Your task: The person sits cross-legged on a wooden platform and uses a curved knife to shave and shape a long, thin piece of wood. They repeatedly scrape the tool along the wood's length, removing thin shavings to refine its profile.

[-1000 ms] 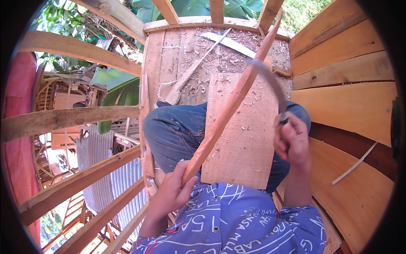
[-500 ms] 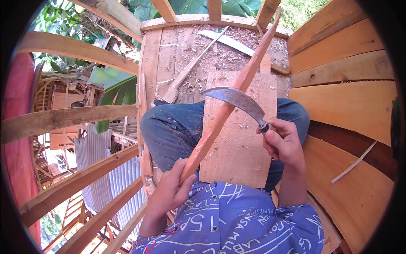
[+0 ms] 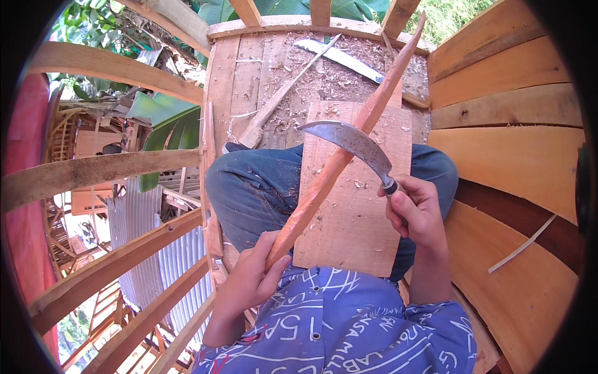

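Note:
My left hand (image 3: 256,269) is wrapped round the near, thicker end of a long reddish-brown wooden stick (image 3: 319,188). The stick slants away to the upper right, over a flat wooden board (image 3: 352,240) across my lap, and tapers to a point. In my right hand (image 3: 416,209), closed round its handle, is a sickle (image 3: 367,149) with a curved, rust-spotted blade. The blade crosses over the stick near its middle, its tip pointing left. Whether the edge touches the wood I cannot tell. Small shavings lie on the board.
Beyond my knees, a large knife (image 3: 339,59) and a long pale stick (image 3: 280,106) lie on the plank floor (image 3: 246,81) among many shavings. Wooden rails (image 3: 106,165) run along the left. A plank wall (image 3: 498,156) closes the right side, with a thin strip (image 3: 523,243) against it.
The whole view has shifted slightly, and the stick's far tip stands a little further right. Both hands keep their grips, and the sickle stays across the stick.

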Available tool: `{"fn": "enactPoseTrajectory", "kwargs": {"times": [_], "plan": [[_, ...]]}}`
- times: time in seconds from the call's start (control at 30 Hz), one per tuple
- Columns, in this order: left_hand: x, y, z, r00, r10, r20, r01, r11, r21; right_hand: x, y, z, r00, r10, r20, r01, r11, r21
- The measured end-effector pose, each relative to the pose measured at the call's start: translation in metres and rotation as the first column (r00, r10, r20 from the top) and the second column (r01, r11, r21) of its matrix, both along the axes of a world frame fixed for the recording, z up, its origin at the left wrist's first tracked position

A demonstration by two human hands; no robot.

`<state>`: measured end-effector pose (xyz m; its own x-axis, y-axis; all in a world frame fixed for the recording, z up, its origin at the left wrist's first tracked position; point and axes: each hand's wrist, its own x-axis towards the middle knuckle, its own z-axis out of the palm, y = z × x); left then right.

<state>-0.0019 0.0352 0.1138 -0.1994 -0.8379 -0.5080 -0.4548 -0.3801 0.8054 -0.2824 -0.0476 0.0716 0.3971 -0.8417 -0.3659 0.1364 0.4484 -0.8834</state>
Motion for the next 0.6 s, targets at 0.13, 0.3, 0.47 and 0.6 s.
{"fn": "enactPoseTrajectory", "kwargs": {"times": [0.13,0.3,0.47,0.6], "plan": [[0.002,-0.001,-0.003,1.0,-0.006,0.001,0.006,1.0,0.007,0.001,0.0,0.0,1.0,0.003,-0.026,-0.004,1.0,-0.017],[0.003,-0.004,-0.006,1.0,-0.007,-0.028,0.008,1.0,0.025,0.0,-0.002,0.006,1.0,-0.002,0.01,0.001,0.996,0.09],[0.01,0.002,-0.011,0.968,0.017,-0.25,0.015,0.992,0.128,0.012,0.009,-0.008,0.881,-0.333,-0.336,0.155,0.874,-0.46],[0.01,0.008,-0.013,0.916,0.154,-0.37,-0.035,0.95,0.311,0.006,0.0,-0.018,0.642,-0.664,-0.383,0.332,0.691,-0.642]]}}
